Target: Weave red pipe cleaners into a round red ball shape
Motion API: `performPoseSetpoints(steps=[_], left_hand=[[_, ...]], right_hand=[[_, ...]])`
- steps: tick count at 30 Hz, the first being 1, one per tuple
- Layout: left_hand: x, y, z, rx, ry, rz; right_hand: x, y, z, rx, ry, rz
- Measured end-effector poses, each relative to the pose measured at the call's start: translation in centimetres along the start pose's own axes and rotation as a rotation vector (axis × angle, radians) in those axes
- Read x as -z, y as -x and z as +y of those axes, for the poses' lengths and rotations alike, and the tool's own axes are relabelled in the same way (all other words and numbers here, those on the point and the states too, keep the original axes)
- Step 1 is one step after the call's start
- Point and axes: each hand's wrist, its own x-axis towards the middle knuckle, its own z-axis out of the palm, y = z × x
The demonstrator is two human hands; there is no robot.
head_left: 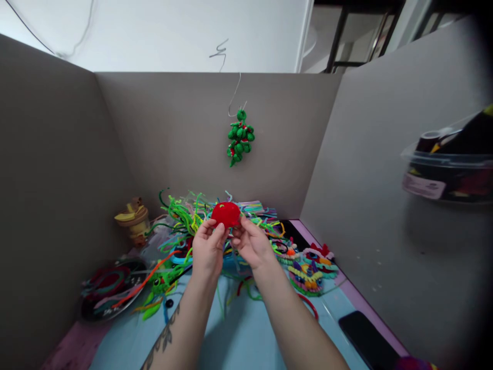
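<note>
A flat, rounded red piece, fuzzy like coiled pipe cleaner [226, 214], is held up in front of me between both hands. A small pale green mark shows near its upper left. My left hand [210, 244] pinches its lower left edge with thumb and fingers. On the other side, my right hand [252, 242] has its thumb and fingers closed on the right edge. Behind the hands lies a heap of loose pipe cleaners [185, 218], mostly green, with pastel bundles [254, 208] farther back.
Grey panels [173, 128] enclose the table on three sides. A green and red ornament [241, 139] hangs from a wire hook. Colourful pipe-cleaner figures [308, 275] and a black phone [367, 339] lie right. At left stand a dark dish [111, 313] and a yellow-brown pot [134, 223].
</note>
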Motion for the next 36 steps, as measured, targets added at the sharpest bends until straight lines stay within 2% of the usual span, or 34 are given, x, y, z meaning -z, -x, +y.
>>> performPoseSetpoints(steps=[2,4,12,23,28,33,36], left_hand=[[-0.1,0.1,-0.1,-0.032,-0.033,0.025],[-0.1,0.1,-0.2,-0.065,-0.065,0.042],[0.1,0.2,-0.7,-0.110,-0.155,0.062],[0.3,0.1,-0.5,-0.141,-0.193,0.084],[0.4,0.0,-0.6,-0.190,-0.223,0.092],[0.1,0.5,-0.5,-0.329,-0.281,0.097],[-0.1,0.8,-0.3,-0.376,-0.338,0.103]], right_hand=[[-0.1,0.2,-0.1,-0.080,-0.022,0.002],[-0.2,0.3,-0.1,-0.100,-0.040,0.011],[-0.6,0.4,0.8,0.000,-0.052,0.067],[-1.5,0.9,1.5,0.124,0.049,0.104],[-1.5,1.0,1.7,0.134,0.044,0.065],[-2.0,1.6,2.2,0.160,0.051,-0.037],[-2.2,1.7,2.6,0.213,0.073,-0.024]])
